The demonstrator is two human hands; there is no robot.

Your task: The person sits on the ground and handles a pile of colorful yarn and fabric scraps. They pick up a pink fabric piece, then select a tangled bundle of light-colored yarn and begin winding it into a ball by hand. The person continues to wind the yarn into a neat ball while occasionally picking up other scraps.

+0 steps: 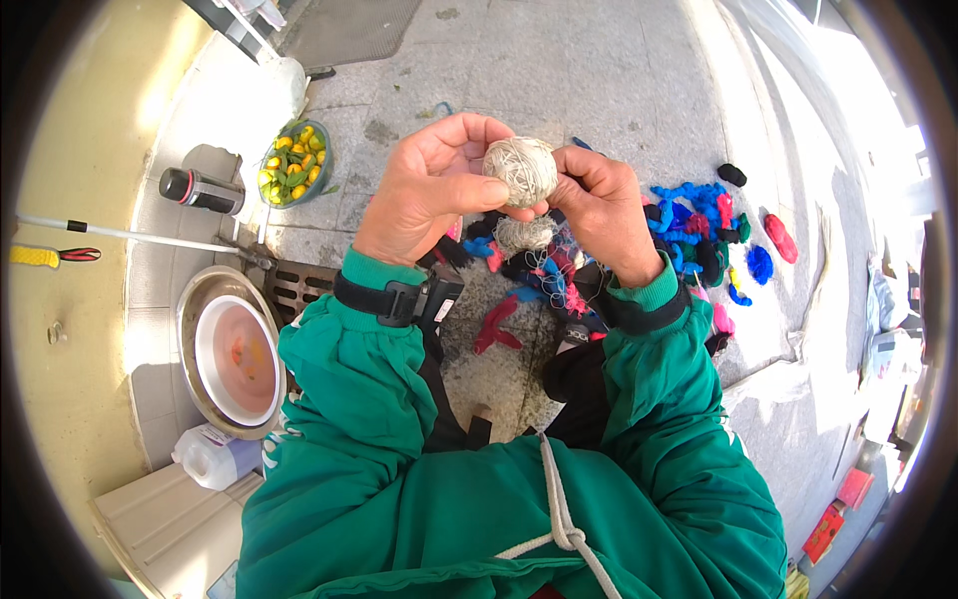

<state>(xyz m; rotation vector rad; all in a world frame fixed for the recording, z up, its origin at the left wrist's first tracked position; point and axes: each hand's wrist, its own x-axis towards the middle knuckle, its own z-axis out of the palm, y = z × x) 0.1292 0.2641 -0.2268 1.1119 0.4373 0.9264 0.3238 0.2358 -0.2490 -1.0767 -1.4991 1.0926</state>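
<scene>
A round ball of cream string (521, 172) is held up in front of me, wound in crossing layers. My left hand (441, 187) cups it from the left, thumb across its lower front and fingers behind. At the ball's right side, my right hand (602, 206) has its thumb and forefinger pinched together; the bit of string between them is mostly hidden. Below the ball hangs or lies a loose tangle of cream string (525, 233); its support cannot be made out. Under my hands, a heap of colored yarn (692, 224) in blue, black, red and pink spreads over the paving.
A bowl of yellow-orange fruit (296, 165) and a black bottle (202, 191) are at left. Nearer lie a metal basin holding a white basin of water (238, 359), a drain grate (296, 288) and a plastic jug (217, 455). Pale sheeting (778, 382) lies at right.
</scene>
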